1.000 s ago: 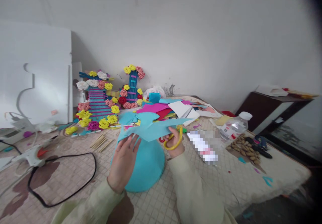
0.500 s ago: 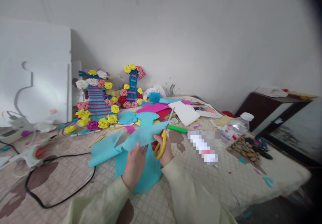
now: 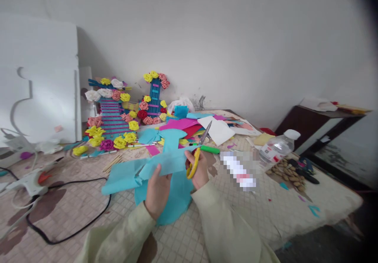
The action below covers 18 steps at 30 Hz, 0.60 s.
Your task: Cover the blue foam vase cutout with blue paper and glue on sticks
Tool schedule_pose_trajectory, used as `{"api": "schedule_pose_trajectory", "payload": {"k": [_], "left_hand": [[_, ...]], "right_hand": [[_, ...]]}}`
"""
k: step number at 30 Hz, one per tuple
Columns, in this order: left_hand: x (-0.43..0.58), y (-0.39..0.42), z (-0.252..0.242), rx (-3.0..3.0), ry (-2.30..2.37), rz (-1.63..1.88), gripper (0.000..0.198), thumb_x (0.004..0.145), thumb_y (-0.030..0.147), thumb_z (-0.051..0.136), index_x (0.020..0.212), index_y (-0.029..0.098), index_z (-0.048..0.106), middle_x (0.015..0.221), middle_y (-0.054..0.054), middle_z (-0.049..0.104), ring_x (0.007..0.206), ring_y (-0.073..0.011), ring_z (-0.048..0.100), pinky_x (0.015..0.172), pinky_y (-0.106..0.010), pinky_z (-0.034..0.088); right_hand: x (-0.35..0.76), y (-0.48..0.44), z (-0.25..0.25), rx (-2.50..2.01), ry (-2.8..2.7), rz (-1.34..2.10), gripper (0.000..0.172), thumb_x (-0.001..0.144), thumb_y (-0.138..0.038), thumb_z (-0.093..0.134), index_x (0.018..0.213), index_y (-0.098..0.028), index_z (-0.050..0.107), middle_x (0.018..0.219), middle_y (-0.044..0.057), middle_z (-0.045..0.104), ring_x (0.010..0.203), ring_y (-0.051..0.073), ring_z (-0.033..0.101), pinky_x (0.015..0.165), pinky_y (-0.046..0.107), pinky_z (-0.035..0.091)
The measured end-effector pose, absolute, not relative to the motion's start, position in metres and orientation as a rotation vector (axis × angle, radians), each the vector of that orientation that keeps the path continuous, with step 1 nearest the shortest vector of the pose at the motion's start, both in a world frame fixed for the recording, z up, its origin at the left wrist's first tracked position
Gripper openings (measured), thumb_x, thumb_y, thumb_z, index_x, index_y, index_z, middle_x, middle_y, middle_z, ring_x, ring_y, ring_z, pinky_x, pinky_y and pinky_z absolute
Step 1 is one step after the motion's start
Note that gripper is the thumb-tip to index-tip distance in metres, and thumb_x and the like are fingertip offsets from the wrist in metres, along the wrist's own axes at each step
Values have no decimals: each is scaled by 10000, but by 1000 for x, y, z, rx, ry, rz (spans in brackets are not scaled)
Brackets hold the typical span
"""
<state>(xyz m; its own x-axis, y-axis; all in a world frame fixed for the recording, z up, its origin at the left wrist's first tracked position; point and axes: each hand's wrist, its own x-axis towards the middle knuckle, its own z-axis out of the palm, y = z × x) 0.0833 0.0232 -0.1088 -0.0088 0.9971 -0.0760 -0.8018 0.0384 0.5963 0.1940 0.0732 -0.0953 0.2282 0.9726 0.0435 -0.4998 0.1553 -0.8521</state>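
On the left I see a glue gun (image 3: pixel 31 182); mid-table, the left hand (image 3: pixel 157 192) pinches a turquoise sheet (image 3: pixel 168 162) above a turquoise cutout (image 3: pixel 178 200). The right hand (image 3: pixel 201 172) grips yellow-handled scissors (image 3: pixel 197 154), blades pointing far, with a bottle (image 3: pixel 277 147) farther right.

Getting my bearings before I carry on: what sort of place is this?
Probably a craft worktable in a home or small workshop. Signs: the white and orange glue gun, the yellow-handled metal scissors in the right hand, and the blue and purple striped panel trimmed with ruffled flowers.
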Motion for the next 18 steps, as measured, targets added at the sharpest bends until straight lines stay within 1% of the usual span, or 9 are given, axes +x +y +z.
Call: {"api": "schedule_pose_trajectory", "payload": {"k": [2,3,6,8,13,15,18], "left_hand": [[93,22,-105,443,556,1499,289,881,337,547,1162,307,608,1214,-15,642,1253,-228,485,1080,-412,369],[98,22,-103,445,552,1503,305,876,325,554,1175,304,605,1214,-8,645,1276,-227,462,1097,-406,349],[109,23,-96,432,539,1525,361,859,336,583,1214,267,590,1223,-9,646,1326,-223,397,1125,-383,308],[112,26,-92,393,552,1548,369,858,351,589,1207,234,597,1213,-27,654,1339,-227,375,1124,-374,305],[113,29,-87,369,571,1596,257,894,299,537,1108,206,645,1164,-38,679,1319,-246,405,1108,-413,321],[111,31,-84,399,567,1600,229,896,293,533,1052,191,665,1163,-48,679,1302,-246,430,1102,-405,329],[104,40,-76,432,571,1625,233,892,306,534,1017,168,674,1184,-64,666,1294,-229,439,1094,-376,336]], "right_hand": [[192,72,-96,-824,-703,1241,446,556,-338,805,623,-204,385,460,-117,378,367,48,366,372,180,300],[191,71,-97,-817,-695,1267,442,551,-328,809,621,-202,392,457,-117,382,374,50,374,381,182,307],[190,72,-100,-782,-720,1288,423,552,-315,813,635,-197,416,483,-110,418,400,54,397,398,185,315],[191,73,-101,-758,-731,1269,424,543,-304,820,640,-194,422,506,-109,428,416,52,399,410,185,324],[196,75,-98,-800,-694,1226,420,551,-326,816,637,-195,426,490,-105,428,412,58,411,400,182,330],[198,76,-95,-814,-674,1211,402,563,-355,807,666,-195,452,491,-93,455,408,66,428,381,179,315],[199,77,-92,-804,-668,1197,394,585,-393,790,715,-195,475,488,-88,473,374,61,413,343,169,268]]}}
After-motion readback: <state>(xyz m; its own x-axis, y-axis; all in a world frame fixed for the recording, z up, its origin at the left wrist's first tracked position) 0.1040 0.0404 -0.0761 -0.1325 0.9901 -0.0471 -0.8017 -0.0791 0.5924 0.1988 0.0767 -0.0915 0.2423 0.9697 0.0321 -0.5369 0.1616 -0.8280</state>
